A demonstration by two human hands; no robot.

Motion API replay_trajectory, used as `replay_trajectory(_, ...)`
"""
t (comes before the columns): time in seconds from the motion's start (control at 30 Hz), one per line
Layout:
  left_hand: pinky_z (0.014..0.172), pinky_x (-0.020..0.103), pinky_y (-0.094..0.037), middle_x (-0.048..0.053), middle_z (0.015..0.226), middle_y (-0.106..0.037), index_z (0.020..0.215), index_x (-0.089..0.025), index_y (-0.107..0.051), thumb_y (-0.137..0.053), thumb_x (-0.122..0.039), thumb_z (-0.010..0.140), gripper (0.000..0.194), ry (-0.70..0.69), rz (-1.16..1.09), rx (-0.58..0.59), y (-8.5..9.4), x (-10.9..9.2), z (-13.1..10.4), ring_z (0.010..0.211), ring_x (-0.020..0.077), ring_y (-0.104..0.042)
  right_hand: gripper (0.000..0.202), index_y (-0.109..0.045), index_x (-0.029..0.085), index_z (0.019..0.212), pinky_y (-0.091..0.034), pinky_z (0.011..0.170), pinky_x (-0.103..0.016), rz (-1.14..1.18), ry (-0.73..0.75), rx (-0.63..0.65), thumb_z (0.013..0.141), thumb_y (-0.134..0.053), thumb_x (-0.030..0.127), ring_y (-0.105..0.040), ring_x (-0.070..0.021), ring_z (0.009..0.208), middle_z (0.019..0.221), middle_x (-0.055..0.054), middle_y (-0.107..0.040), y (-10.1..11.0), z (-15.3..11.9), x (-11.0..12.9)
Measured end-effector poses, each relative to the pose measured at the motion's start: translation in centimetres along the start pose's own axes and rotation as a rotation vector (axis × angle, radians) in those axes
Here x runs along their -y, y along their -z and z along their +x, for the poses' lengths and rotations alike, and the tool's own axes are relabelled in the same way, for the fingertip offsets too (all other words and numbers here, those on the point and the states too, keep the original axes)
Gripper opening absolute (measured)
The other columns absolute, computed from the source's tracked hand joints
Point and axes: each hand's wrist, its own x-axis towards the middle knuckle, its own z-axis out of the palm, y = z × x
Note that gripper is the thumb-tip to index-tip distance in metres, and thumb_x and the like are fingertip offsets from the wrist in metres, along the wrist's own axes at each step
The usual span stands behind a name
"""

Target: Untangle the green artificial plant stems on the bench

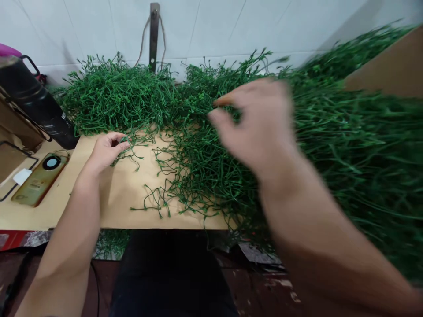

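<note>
Left hand [104, 152]: thumb and fingertips pinched together on a few thin green sprigs [135, 157], just above the tan board.
Right hand [259, 119]: blurred, over the larger heap, thumb and index finger curved towards each other with a gap between; whether they grip anything, I cannot tell. The index fingertip looks orange-brown.
Loose sprigs [161, 200]: scattered on the board between the hands, thinning out from the larger heap's left edge.
Larger heap [218, 176]: tangled green sprigs with small forked tips, under and around the right hand, spreading far to the right.
Back-left heap [122, 94]: a dense mound of the same sprigs beyond the left hand, near the wall.
Tan board [124, 200]: beneath the left hand and the loose sprigs.
Phone [39, 180]: back up, left of the left forearm, with a round black camera ring.
Black bottle [38, 103]: leaning, beyond the phone.
Cardboard piece [390, 66]: at the right, against the greenery.
Wall [214, 26]: white, with a dark perforated metal strip [153, 39] and a cord.
</note>
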Motion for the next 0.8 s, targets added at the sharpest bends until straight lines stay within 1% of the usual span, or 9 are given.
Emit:
replay_trajectory(0.07,0.062,0.025,-0.038,-0.001,0.067,-0.057,0.073,-0.013,-0.062,-0.072,-0.026,0.052,0.027,0.013,-0.025,0.028,-0.1,-0.2,-0.2,0.063,0.0107,-0.048,0.024,-0.06,0.014,0.073,-0.04,0.084,-0.045,0.118,0.065,0.164,0.083,-0.05,0.033,-0.05,-0.0235,0.088,0.08,-0.01,-0.055,-3.2,-0.2,4.5)
replay_trajectory(0.13,0.06,0.024,-0.037,-0.001,0.067,-0.057,0.073,-0.013,-0.062,-0.072,-0.026,0.051,0.027,0.015,-0.038,0.058,-0.2,-0.3,-0.4,0.063,0.0104,-0.047,0.019,-0.057,0.014,0.076,-0.041,0.082,-0.041,0.222,0.101,0.227,0.084,-0.049,0.029,-0.05,-0.0215,0.087,0.083,-0.009,-0.055,-5.7,-0.1,8.0)
replay_trajectory(0.23,0.057,0.022,-0.036,-0.003,0.064,-0.055,0.07,-0.014,-0.062,-0.07,-0.021,0.051,0.022,0.018,-0.074,0.07,-0.5,-0.2,-0.3,0.06,0.0085,-0.044,0.021,-0.053,0.011,0.093,-0.04,0.086,-0.04,0.334,0.067,0.281,0.083,-0.052,0.029,-0.048,-0.0228,0.097,0.098,-0.012,-0.053,-8.1,0.3,10.6)
replay_trajectory(0.4,0.059,0.02,-0.038,-0.004,0.066,-0.052,0.069,-0.014,-0.057,-0.064,-0.009,0.048,0.023,0.027,-0.132,0.088,-0.9,0.0,0.0,0.062,0.0075,-0.045,0.048,-0.042,0.008,0.111,-0.041,0.09,-0.038,0.497,-0.113,0.384,0.075,-0.063,0.032,-0.047,-0.0223,0.105,0.115,-0.017,-0.044,-11.1,1.0,11.0)
replay_trajectory(0.5,0.065,0.022,-0.043,-0.001,0.078,-0.058,0.081,-0.015,-0.058,-0.067,-0.012,0.05,0.032,-0.013,-0.153,0.126,-0.9,0.1,0.0,0.069,0.0096,-0.051,0.056,-0.039,0.011,0.113,-0.043,0.083,-0.035,0.589,-0.235,0.282,0.07,-0.067,0.034,-0.048,-0.0191,0.099,0.119,-0.017,-0.04,-12.5,1.0,10.7)
replay_trajectory(0.57,0.071,0.025,-0.046,0.002,0.09,-0.06,0.09,-0.016,-0.058,-0.07,-0.017,0.053,0.039,-0.071,-0.15,0.136,-0.8,0.2,0.0,0.077,0.0116,-0.054,0.046,-0.043,0.013,0.104,-0.041,0.075,-0.031,0.618,-0.244,0.28,0.071,-0.065,0.035,-0.048,-0.016,0.09,0.109,-0.012,-0.046,-12.8,1.1,10.4)
replay_trajectory(0.67,0.077,0.028,-0.047,0.005,0.1,-0.056,0.097,-0.017,-0.058,-0.069,-0.019,0.056,0.042,-0.159,-0.016,0.08,-0.6,0.7,0.2,0.082,0.0133,-0.054,0.022,-0.044,0.017,0.075,-0.032,0.062,-0.026,0.603,-0.137,0.49,0.082,-0.053,0.035,-0.042,-0.0106,0.068,0.074,-0.001,-0.048,-12.3,1.2,10.0)
replay_trajectory(0.73,0.079,0.03,-0.047,0.006,0.103,-0.053,0.097,-0.017,-0.06,-0.069,-0.02,0.059,0.04,-0.208,0.158,-0.019,-0.4,1.0,0.4,0.087,0.0154,-0.054,0.027,-0.038,0.018,0.065,-0.025,0.059,-0.026,0.569,-0.102,0.555,0.087,-0.044,0.032,-0.035,-0.0089,0.06,0.062,0.003,-0.041,-11.8,1.3,9.9)
replay_trajectory(0.8,0.082,0.031,-0.046,0.008,0.109,-0.049,0.099,-0.017,-0.061,-0.07,-0.022,0.059,0.04,-0.26,0.325,-0.159,-0.3,1.1,0.4,0.096,0.0191,-0.052,0.027,-0.036,0.018,0.065,-0.023,0.058,-0.025,0.559,-0.115,0.523,0.089,-0.039,0.028,-0.032,-0.0084,0.059,0.061,0.003,-0.038,-11.5,1.2,9.8)
